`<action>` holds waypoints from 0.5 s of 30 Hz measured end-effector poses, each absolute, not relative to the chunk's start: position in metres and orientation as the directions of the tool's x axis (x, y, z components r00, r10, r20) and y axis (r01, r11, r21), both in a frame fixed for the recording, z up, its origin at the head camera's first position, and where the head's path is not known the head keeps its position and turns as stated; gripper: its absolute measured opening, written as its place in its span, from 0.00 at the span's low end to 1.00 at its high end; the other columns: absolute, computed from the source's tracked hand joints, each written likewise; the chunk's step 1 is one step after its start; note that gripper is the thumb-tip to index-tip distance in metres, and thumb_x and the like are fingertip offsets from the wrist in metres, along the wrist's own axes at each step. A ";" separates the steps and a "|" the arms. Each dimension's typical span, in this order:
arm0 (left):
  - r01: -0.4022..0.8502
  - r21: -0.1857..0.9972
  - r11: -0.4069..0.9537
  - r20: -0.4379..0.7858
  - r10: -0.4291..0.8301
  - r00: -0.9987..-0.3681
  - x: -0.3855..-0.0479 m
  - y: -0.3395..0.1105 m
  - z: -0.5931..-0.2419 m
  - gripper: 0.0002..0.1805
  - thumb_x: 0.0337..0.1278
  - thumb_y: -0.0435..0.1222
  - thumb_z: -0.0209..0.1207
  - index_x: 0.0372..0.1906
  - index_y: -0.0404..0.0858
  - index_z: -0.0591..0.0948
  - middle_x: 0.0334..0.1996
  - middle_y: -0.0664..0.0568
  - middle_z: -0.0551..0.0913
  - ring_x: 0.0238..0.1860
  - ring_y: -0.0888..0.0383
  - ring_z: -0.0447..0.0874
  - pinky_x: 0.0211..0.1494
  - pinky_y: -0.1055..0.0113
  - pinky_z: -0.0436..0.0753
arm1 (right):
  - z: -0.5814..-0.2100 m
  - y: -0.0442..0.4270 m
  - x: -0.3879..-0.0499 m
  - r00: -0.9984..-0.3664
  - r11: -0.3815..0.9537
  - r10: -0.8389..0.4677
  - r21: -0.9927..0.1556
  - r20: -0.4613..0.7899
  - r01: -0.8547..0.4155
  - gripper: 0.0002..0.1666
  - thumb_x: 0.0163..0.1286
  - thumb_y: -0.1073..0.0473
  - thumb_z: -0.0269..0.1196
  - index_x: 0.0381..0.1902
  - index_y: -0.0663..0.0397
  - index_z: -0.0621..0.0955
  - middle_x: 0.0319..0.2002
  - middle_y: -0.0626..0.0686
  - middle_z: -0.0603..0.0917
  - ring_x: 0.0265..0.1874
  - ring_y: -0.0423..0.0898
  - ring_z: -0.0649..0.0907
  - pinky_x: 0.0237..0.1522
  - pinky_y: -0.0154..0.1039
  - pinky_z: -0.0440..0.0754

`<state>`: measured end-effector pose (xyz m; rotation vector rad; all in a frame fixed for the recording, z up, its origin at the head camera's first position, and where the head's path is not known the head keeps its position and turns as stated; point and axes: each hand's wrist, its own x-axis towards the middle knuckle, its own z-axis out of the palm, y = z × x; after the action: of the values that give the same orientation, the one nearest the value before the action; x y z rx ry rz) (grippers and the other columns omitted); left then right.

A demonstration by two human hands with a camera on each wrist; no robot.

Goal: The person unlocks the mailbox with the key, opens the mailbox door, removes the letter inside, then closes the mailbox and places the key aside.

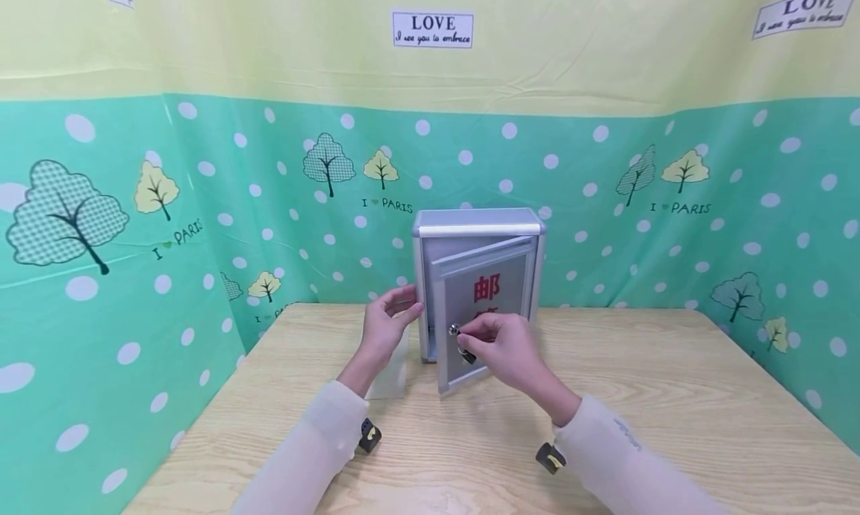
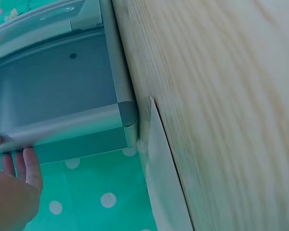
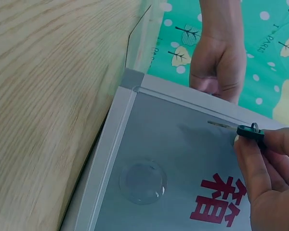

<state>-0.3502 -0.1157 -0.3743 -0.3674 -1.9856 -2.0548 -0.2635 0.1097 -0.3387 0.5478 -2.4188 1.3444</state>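
A grey metal mailbox [image 1: 478, 218] stands upright on the table, its front door [image 1: 487, 306] swung partly outward. Red characters mark that door, and a clear round disc [image 3: 142, 182] sits low on it. My left hand [image 1: 387, 321] grips the box's left side edge, thumb in front and fingers along the outer wall. At the silver lock [image 1: 454, 328] on the door's free edge, my right hand [image 1: 500, 347] pinches a key. A second, black-headed key [image 3: 249, 133] hangs by a ring below those fingertips, its blade free. The fingers hide most of the pinched key.
A pale flat sheet [image 1: 388, 377] lies on the wooden table [image 1: 638, 395], left of the mailbox and under the left forearm. Behind the box hangs a green and yellow patterned cloth [image 1: 578, 164], which also lines both sides.
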 end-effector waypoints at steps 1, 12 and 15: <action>0.359 0.933 -0.033 0.359 -0.012 -0.933 -0.350 -0.116 -0.374 0.23 0.60 0.29 0.70 0.61 0.34 0.81 0.57 0.39 0.84 0.59 0.45 0.82 0.57 0.69 0.85 | -0.338 0.108 -0.264 -0.879 0.484 -0.166 -0.740 0.446 -0.467 0.04 0.62 0.63 0.76 0.34 0.52 0.90 0.30 0.45 0.89 0.28 0.39 0.85 0.29 0.32 0.84; 0.351 0.936 -0.019 0.350 -0.041 -0.936 -0.349 -0.114 -0.374 0.22 0.59 0.29 0.71 0.58 0.37 0.83 0.54 0.45 0.86 0.57 0.49 0.84 0.59 0.66 0.85 | -0.337 0.091 -0.277 -0.907 0.478 -0.098 -0.780 0.409 -0.403 0.04 0.63 0.62 0.75 0.35 0.50 0.90 0.30 0.45 0.89 0.28 0.42 0.84 0.29 0.35 0.85; 0.353 0.936 -0.001 0.352 -0.043 -0.935 -0.349 -0.114 -0.374 0.22 0.59 0.30 0.71 0.58 0.38 0.83 0.54 0.45 0.86 0.57 0.49 0.84 0.59 0.66 0.85 | -0.337 0.088 -0.281 -0.905 0.473 -0.089 -0.782 0.417 -0.407 0.04 0.63 0.62 0.75 0.35 0.52 0.90 0.30 0.46 0.89 0.28 0.42 0.84 0.30 0.36 0.85</action>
<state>-0.3494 -0.1141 -0.3744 -0.3223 -1.9981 -2.0167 -0.2810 0.0877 -0.3370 0.4192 -2.4059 1.4038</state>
